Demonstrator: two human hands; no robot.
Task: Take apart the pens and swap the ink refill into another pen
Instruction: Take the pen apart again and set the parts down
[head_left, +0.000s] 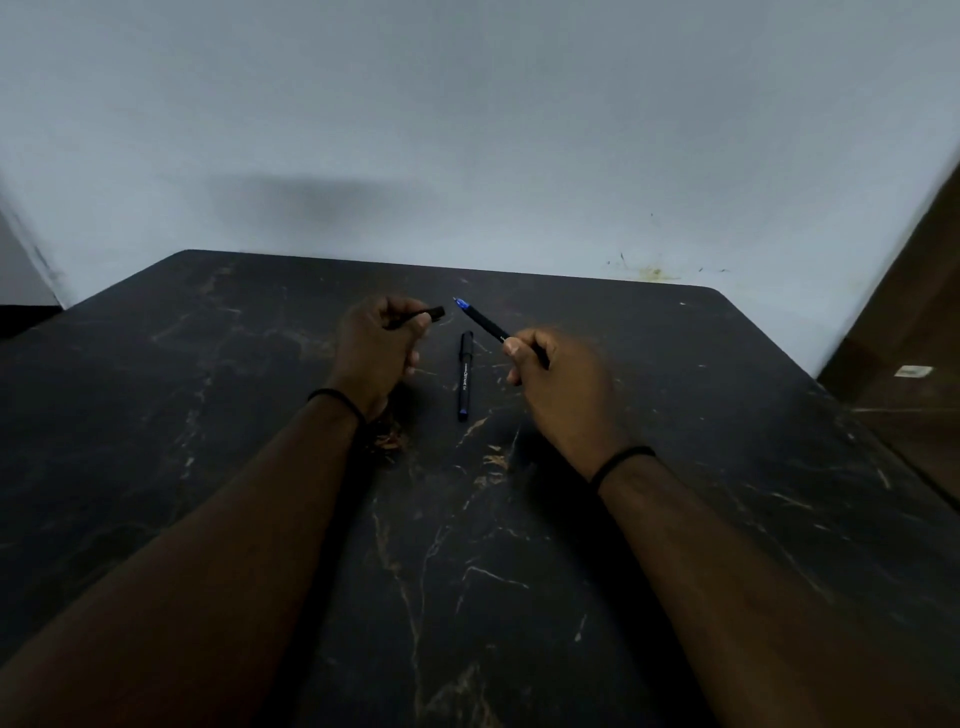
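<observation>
My right hand (558, 387) grips a black pen (485, 321) by its rear half. Its uncapped blue tip points up and to the left. My left hand (376, 351) is closed around a black pen cap (423, 316), whose open end sticks out to the right, a short gap from the blue tip. A second black pen (465, 375) lies capped on the dark marble table (467, 545) between my hands, its blue end toward me.
A pale wall rises right behind the table's far edge. A brown wooden surface (914, 332) stands at the right. Each wrist wears a black band. Something small and brownish (387, 439) lies under my left wrist.
</observation>
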